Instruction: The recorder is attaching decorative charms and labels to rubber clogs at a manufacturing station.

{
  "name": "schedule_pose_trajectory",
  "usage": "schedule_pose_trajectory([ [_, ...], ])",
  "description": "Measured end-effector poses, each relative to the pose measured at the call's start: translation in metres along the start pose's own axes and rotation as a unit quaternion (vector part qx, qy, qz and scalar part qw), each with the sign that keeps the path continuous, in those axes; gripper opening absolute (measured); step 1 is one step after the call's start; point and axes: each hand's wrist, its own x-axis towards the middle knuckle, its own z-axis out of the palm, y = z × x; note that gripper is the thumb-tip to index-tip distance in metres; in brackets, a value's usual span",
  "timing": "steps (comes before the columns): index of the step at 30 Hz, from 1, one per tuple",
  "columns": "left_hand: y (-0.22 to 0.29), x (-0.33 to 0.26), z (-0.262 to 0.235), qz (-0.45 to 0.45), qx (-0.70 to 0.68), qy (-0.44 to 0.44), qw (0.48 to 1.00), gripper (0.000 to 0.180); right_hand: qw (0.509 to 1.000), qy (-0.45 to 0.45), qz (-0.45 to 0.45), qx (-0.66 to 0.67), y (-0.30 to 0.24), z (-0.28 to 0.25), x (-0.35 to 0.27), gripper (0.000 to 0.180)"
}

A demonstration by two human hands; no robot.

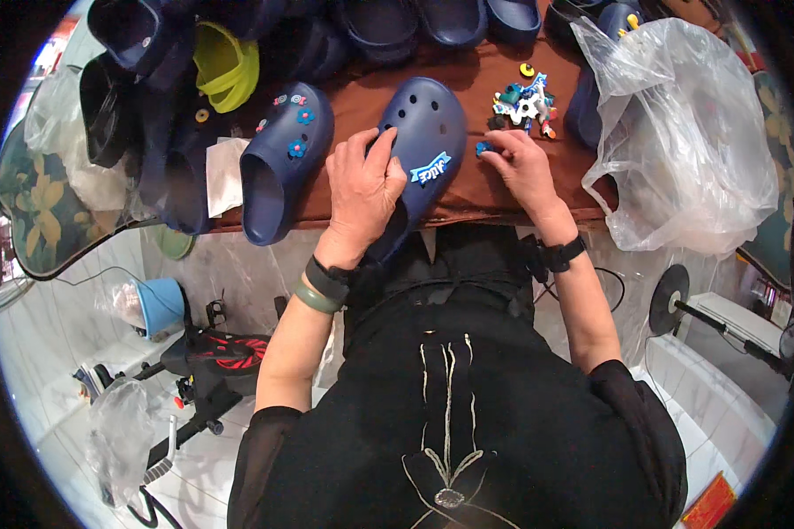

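Blue clog (425, 132) under left hand (362, 189) (gripped)

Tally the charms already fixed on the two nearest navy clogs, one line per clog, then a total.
Clog under the left hand, the navy clog: 1 charm, a blue and white banner.
Navy clog beside it: 4 flower charms that can be seen.
Total: 5.
The right hand pinches one more small blue charm, not yet on a clog.

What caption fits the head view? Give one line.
Left hand steadies a navy foam clog; right hand pinches a small blue charm.
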Motion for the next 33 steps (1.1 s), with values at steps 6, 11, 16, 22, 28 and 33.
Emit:
schedule_pose_trajectory([
  [6,0.003,-0.004,0.006,-0.021,-0.034,0.036,0.999,0.050,0.980,-0.035,-0.112,-0.159,-0.006,0.000,0.005,0.029],
  [11,0.005,-0.011,0.006,-0.054,-0.081,0.060,0.993,0.055,0.995,-0.083,0.038,-0.032,-0.011,-0.013,0.016,0.030],
  [16,0.006,-0.020,0.009,-0.126,-0.098,0.100,0.982,0.063,0.981,-0.058,0.038,0.180,-0.063,-0.015,0.050,0.020],
  [22,0.007,-0.018,0.011,-0.123,-0.108,0.118,0.979,0.069,0.972,-0.090,-0.216,0.030,-0.094,0.021,0.082,0.019],
  [28,0.005,-0.020,0.012,-0.126,-0.108,0.109,0.980,0.069,0.944,-0.143,-0.295,-0.030,-0.087,0.035,0.093,0.017],
  [33,0.002,-0.020,0.012,-0.110,-0.106,0.116,0.981,0.069,0.919,-0.176,-0.335,-0.110,-0.093,0.023,0.090,0.020],
])
